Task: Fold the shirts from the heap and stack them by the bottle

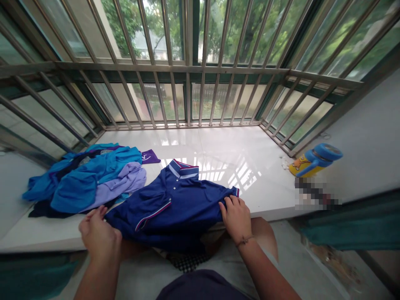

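A dark blue polo shirt (175, 204) with a striped collar and red-and-white trim lies front up on the white window ledge (237, 158), its lower part hanging over the front edge. My left hand (98, 235) pinches the shirt's left side near the sleeve, fingers closed on the cloth. My right hand (236, 216) grips the right sleeve end, fingers curled on it.
A heap of blue, lilac and dark clothes (87, 179) lies on the ledge at the left. A yellow bottle with a blue lid (315, 160) lies on its side at the right. Metal window bars (187, 96) close off the back. A grey wall rises at the right.
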`<state>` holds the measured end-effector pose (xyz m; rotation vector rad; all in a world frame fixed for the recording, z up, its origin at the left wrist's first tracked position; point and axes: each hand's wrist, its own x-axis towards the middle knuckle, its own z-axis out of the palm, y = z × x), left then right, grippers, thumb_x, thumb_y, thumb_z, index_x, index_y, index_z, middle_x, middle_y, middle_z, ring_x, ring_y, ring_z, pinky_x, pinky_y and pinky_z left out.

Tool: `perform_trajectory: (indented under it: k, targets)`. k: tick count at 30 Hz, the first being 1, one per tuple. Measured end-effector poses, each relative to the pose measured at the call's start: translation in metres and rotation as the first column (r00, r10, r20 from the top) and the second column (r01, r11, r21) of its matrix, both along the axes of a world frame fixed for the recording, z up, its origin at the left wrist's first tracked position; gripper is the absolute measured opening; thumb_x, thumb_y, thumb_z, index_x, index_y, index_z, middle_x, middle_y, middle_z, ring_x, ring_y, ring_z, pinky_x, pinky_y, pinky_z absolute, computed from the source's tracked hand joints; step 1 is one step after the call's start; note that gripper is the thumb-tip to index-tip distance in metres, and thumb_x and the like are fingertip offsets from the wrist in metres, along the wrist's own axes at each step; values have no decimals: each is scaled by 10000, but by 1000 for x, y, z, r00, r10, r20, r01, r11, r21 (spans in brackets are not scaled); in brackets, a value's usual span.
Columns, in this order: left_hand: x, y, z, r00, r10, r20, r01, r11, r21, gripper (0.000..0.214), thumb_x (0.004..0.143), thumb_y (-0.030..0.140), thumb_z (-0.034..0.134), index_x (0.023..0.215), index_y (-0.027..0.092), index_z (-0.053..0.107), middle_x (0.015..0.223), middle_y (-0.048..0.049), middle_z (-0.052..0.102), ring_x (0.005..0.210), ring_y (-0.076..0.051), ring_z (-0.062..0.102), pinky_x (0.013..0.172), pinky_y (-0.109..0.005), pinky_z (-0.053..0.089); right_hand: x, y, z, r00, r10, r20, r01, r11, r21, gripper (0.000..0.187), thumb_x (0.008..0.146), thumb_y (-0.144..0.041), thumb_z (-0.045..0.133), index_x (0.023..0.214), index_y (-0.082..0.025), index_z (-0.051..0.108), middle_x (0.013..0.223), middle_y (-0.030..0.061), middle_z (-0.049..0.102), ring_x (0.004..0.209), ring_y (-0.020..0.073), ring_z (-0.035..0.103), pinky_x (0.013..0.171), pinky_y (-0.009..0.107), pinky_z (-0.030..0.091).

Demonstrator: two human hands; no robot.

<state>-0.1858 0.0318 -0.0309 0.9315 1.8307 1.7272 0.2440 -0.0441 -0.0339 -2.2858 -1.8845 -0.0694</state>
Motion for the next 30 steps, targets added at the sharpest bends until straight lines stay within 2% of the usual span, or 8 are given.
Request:
perform_trajectory:
  k: [2, 5, 8, 14, 18, 21, 25, 30]
  targets:
    - [16, -11, 15, 978, 64, -197, -65, 998, 5, 317, 1036, 528, 513, 1257, 315, 594, 1363, -13, 704, 1425, -327, 609, 1284, -616, 420, -5, 2, 4, 999, -26, 22, 25, 1000, 17, 309, 1102, -448, 533, 1139, -235, 754, 1281, 143, 719, 1223, 342, 606, 1077, 507, 448]
    - [58, -17, 20, 778, -386, -495, 310, 922, -231, 416, 992, 591, 614, 1255, 272, 663, 1324, -83, 730, 1327, -368, 669, 1221, -602, 485, -11, 8, 9, 995, -81, 53, 80, 996, 29, 280, 1088, -409, 541, 1075, -210, 737, 1217, 172, 709, 1203, 364, 605, 1095, 568, 415]
    - [97, -8, -4, 537, -592, -601, 439, 804, -400, 659, 869, 617, 741, 1356, 183, 648, 1472, -201, 665, 1431, -448, 582, 1250, -634, 438, -17, 19, 12, 991, -120, 57, 116, 992, 57, 241, 1055, -301, 543, 1136, -156, 718, 1308, 229, 680, 1309, 405, 570, 1142, 625, 379]
    - [128, -3, -50, 465, -582, -667, 391, 811, -435, 424, 960, 429, 632, 1259, 130, 668, 1585, -293, 555, 1551, -475, 454, 1281, -641, 389, -44, 56, -4, 954, 159, -255, -116, 978, 176, 490, 1037, -281, 523, 1506, -142, 552, 1532, 231, 606, 1482, 372, 502, 1280, 617, 316]
    - [116, -8, -41, 404, -687, -604, 462, 723, -514, 364, 932, 298, 645, 1274, 175, 667, 1628, -235, 533, 1555, -419, 483, 1271, -587, 432, -50, 75, -13, 869, 220, -443, -99, 955, 279, 427, 1059, -479, 583, 1401, -226, 613, 1406, 187, 681, 1425, 359, 531, 1258, 572, 365]
    - [91, -15, -24, 311, -756, -576, 466, 649, -601, 344, 871, 219, 697, 1215, 227, 697, 1642, -177, 521, 1536, -395, 497, 1269, -567, 426, -36, 80, -9, 939, 148, -309, -106, 983, 149, 321, 1094, -474, 547, 1206, -211, 692, 1190, 166, 746, 1211, 342, 643, 1191, 568, 396]
    - [51, -26, -3, 194, -798, -571, 271, 603, -751, 299, 772, 53, 653, 1012, 225, 699, 1493, -145, 597, 1360, -362, 602, 1183, -496, 472, -7, 74, -2, 988, 99, -116, -110, 990, -87, 284, 1127, -421, 517, 1046, -209, 688, 966, 115, 771, 998, 275, 718, 994, 408, 461]
    - [14, -28, 4, 255, -847, -467, 171, 515, -840, 283, 823, 52, 599, 1037, 209, 699, 1127, -98, 681, 1054, -274, 693, 994, -382, 522, 26, 55, -3, 997, 67, 44, -57, 976, -209, 325, 1155, -465, 462, 1088, -218, 663, 909, 98, 793, 898, 255, 775, 765, 321, 430]
